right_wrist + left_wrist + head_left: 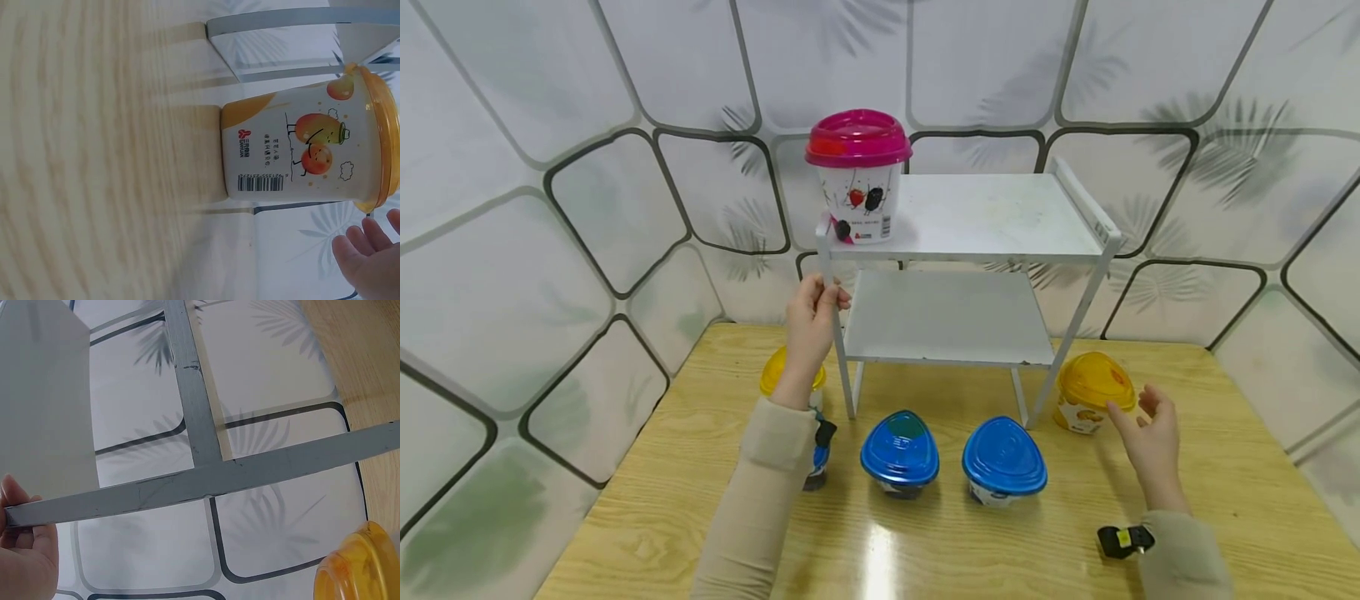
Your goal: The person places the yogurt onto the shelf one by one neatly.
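My left hand (811, 329) grips the front left post of a white two-tier shelf (951, 317), just below its top board; in the left wrist view the fingers curl round the grey post (144, 490). At the shelf's right, my right hand (1152, 446) is beside a yellow-lidded tub (1093, 392), fingers relaxed and holding nothing. The right wrist view shows this tub (300, 144) upright on the table, the fingertips close to its lid; whether they touch it I cannot tell. A pink-lidded tub (859, 179) stands on the top board's left end.
Two blue-lidded tubs (900, 450) (1004, 458) stand on the wooden table (647, 467) before the shelf. Behind my left forearm are another yellow-lidded tub (773, 372) and a partly hidden blue one (820, 458). A patterned wall covering (985, 67) surrounds the table's back and sides.
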A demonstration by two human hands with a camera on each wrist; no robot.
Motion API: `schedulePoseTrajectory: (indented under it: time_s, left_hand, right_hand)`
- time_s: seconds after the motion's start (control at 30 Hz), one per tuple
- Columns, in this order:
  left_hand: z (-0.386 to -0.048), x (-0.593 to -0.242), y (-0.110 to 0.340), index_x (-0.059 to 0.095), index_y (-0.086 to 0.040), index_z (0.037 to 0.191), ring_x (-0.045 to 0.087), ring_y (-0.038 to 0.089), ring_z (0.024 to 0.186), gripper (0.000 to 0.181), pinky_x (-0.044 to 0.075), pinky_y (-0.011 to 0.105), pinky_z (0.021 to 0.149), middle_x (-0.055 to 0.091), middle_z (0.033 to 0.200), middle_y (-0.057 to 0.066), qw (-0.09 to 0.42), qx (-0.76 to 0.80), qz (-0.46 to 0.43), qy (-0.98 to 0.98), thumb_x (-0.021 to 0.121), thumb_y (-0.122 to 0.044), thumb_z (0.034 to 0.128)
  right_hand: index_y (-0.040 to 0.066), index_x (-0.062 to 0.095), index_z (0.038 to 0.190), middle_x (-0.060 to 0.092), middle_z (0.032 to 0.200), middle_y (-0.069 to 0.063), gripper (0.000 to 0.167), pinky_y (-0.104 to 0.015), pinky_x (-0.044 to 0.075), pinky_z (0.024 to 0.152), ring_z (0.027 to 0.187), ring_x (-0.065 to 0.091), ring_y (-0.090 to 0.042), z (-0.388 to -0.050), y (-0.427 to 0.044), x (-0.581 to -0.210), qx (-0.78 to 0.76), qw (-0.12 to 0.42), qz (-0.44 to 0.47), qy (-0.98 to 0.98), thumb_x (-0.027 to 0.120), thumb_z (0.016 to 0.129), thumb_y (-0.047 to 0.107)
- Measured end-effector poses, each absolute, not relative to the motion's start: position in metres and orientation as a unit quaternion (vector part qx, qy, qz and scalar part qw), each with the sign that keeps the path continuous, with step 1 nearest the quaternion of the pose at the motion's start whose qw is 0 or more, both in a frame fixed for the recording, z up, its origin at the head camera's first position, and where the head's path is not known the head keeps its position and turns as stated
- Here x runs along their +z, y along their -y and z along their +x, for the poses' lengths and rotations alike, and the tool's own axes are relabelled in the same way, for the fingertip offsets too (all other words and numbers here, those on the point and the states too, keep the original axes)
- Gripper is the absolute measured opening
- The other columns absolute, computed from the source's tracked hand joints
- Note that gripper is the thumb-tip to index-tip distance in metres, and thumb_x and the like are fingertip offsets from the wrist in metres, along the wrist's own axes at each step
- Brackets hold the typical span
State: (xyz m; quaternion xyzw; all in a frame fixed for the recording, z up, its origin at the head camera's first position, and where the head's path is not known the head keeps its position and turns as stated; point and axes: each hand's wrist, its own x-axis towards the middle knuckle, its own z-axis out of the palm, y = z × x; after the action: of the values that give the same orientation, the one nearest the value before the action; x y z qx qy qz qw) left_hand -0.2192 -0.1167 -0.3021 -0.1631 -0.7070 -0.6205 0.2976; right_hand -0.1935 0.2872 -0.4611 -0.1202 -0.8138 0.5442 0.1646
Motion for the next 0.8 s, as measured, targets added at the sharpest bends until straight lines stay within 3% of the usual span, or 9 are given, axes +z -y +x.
schedulePoseTrajectory:
  time_s: [0.07,0.23,0.33,0.67,0.8]
  left_hand:
    - [-0.219,-0.302,0.117,0.045,0.019,0.087,0.052,0.027,0.067,0.011,0.048,0.043,0.068,0.054,0.076,0.032,0.297,-0.622,-0.163,0.706,0.04,0.009,0.0898]
    - [-0.219,-0.302,0.117,0.045,0.018,0.088,0.052,0.023,0.067,0.011,0.049,0.028,0.065,0.054,0.076,0.031,0.298,-0.622,-0.163,0.706,0.04,0.009,0.0896]
    - [-0.219,-0.302,0.117,0.045,0.019,0.088,0.052,0.023,0.067,0.011,0.049,0.025,0.065,0.054,0.076,0.032,0.299,-0.623,-0.164,0.705,0.04,0.009,0.0895]
    - [-0.219,-0.302,0.117,0.045,0.02,0.088,0.052,0.028,0.068,0.012,0.049,0.028,0.066,0.054,0.076,0.031,0.298,-0.622,-0.165,0.705,0.04,0.009,0.0897]
    - [-0.219,-0.302,0.116,0.045,0.019,0.089,0.052,0.03,0.069,0.011,0.049,0.028,0.066,0.054,0.076,0.031,0.296,-0.622,-0.163,0.706,0.04,0.009,0.0897]
  right_hand:
    - [-0.003,0.011,0.138,0.02,0.135,-0.024,0.076,-0.047,0.021,0.101,0.124,0.021,-0.036,-0.193,-0.288,-0.461,0.548,0.147,-0.111,0.816,0.055,0.086,0.031]
    - [-0.003,0.002,0.138,0.013,0.137,-0.027,0.082,-0.051,0.02,0.1,0.124,0.017,-0.04,-0.192,-0.289,-0.461,0.548,0.105,-0.095,0.825,0.054,0.087,0.034]
    - [-0.003,0.0,0.138,0.011,0.137,-0.029,0.083,-0.052,0.02,0.1,0.124,0.015,-0.042,-0.193,-0.29,-0.463,0.549,0.088,-0.087,0.827,0.054,0.087,0.033]
    - [0.004,-0.02,0.136,0.007,0.136,-0.034,0.093,-0.057,0.018,0.097,0.123,0.012,-0.047,-0.194,-0.293,-0.47,0.564,0.038,-0.071,0.822,0.054,0.087,0.032]
    - [0.003,-0.012,0.138,0.007,0.137,-0.033,0.089,-0.056,0.019,0.098,0.124,0.014,-0.046,-0.198,-0.294,-0.476,0.566,0.049,-0.065,0.82,0.055,0.087,0.031]
